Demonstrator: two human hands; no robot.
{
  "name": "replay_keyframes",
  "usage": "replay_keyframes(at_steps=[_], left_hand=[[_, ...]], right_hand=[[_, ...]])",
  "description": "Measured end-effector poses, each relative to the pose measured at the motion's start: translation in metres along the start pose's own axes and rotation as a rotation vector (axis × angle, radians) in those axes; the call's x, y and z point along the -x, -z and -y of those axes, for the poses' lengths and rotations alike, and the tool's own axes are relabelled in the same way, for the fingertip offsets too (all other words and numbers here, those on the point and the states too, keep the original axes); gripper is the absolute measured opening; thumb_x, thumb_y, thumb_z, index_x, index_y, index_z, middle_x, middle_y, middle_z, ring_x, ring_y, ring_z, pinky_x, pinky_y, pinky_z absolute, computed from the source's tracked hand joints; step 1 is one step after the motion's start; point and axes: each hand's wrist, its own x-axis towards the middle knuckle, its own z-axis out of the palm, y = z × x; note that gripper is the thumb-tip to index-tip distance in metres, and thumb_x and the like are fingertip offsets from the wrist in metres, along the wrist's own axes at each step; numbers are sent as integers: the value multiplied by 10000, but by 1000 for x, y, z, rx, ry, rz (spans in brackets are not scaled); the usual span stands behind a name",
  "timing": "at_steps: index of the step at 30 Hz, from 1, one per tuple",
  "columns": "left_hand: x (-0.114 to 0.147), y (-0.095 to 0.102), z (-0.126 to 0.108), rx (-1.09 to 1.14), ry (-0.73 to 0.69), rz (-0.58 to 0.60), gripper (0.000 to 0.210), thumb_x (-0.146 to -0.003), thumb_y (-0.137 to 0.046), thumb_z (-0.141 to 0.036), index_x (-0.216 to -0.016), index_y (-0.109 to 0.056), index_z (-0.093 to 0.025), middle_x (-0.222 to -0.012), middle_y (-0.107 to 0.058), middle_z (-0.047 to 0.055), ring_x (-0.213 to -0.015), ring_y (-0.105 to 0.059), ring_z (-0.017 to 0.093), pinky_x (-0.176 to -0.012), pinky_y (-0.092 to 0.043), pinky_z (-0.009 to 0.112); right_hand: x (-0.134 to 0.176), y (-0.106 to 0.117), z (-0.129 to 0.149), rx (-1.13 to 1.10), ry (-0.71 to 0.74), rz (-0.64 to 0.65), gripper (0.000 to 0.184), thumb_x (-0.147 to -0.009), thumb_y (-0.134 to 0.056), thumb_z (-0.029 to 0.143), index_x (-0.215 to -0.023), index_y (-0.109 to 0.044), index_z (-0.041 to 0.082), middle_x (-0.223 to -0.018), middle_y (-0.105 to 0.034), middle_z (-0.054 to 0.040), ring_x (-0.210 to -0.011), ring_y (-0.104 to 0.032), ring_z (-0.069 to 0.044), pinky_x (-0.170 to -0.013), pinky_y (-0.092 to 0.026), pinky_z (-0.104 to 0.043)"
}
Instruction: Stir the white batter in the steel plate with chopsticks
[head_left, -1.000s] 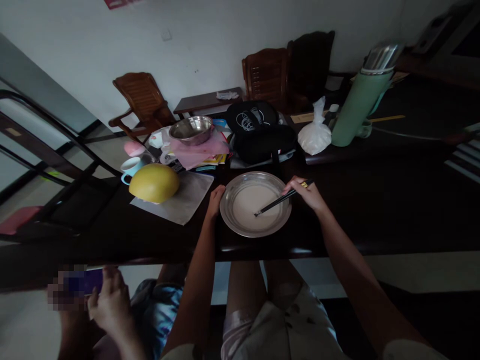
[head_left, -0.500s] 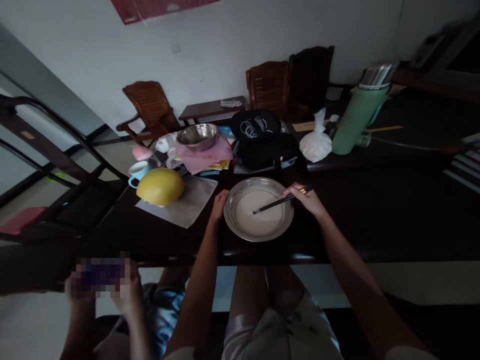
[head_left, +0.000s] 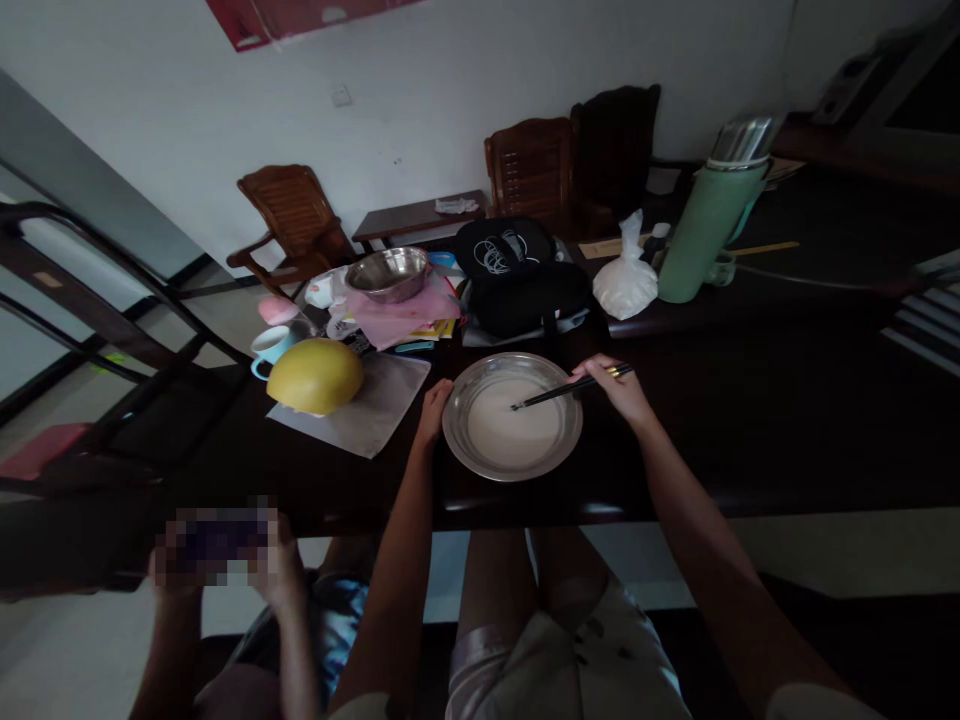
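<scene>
A wide, shallow bowl of shiny metal (head_left: 517, 472), round with a flared, smooth rim, stands near the front edge of the dark, glossy tabletop (head_left: 750, 430), between the person's two hands. Inside lies a pale, opaque, smooth-faced liquid (head_left: 514, 440), well below the rim.

The left hand (head_left: 432, 412) rests against the bowl's left edge, its fingers touching the metal; whether they close around the rim cannot be told. The right hand (head_left: 616, 388) grips slim black chopsticks (head_left: 556, 391) with a gold band near the top. They slant over the right rim, and their silvery tips meet the liquid's surface; how deep they reach is unclear.

To the left, a domed yellow rind (head_left: 315, 375) sits on a flat, pale grey sheet (head_left: 382, 405), just beside a glazed light-blue mug (head_left: 271, 343). Behind, a deeper steel basin (head_left: 386, 292) rests on crumpled pink material (head_left: 397, 327), near a soft black fabric case (head_left: 525, 290). Farther right stand a knotted, translucent plastic bag of white contents (head_left: 626, 285) and a tall, cylindrical matte-green flask (head_left: 705, 235) with a metal cap.
</scene>
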Motion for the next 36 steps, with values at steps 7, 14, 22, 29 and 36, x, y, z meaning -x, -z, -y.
replay_keyframes(at_steps=[7,14,22,29,36], left_hand=[[2,1,-3,-97,39,-52,315,-940,-576,-359,-1168,-595,-144,-1155,-597,95,-976,-609,203,-831,-538,384],[17,-2,-16,-123,61,-81,356,-938,-580,-350,-1233,-573,-150,-1232,-571,105,-1049,-597,234,-877,-531,424],[141,128,-26,-106,15,-232,476,-842,-465,-686,-899,-660,-255,-894,-655,35,-1078,-590,276,-820,-523,400],[198,218,6,-158,-36,-445,525,-697,-377,-822,-845,-644,-394,-724,-623,-3,-1191,-525,253,-904,-491,411],[182,137,-59,-282,45,-80,359,-659,-630,-672,-735,-630,-321,-673,-633,-10,-1006,-576,252,-746,-483,382]], right_hand=[[1,-5,2,-6,-4,147,413,-846,-572,593,-731,-722,226,-706,-730,-35,-753,-692,-207,-766,-523,-341],[1,2,-1,-24,-41,-49,404,-872,-551,568,-714,-694,226,-642,-711,-24,-680,-683,-201,-723,-524,-339],[0,-3,-1,56,40,69,389,-855,-574,574,-752,-738,237,-790,-752,-34,-828,-685,-209,-829,-505,-349],[1,-2,0,-24,-54,95,411,-852,-569,586,-729,-716,222,-698,-736,-31,-721,-697,-203,-761,-534,-343],[-2,-1,-3,-26,-55,-31,392,-829,-594,598,-747,-709,232,-721,-748,-29,-749,-705,-219,-789,-530,-364]])
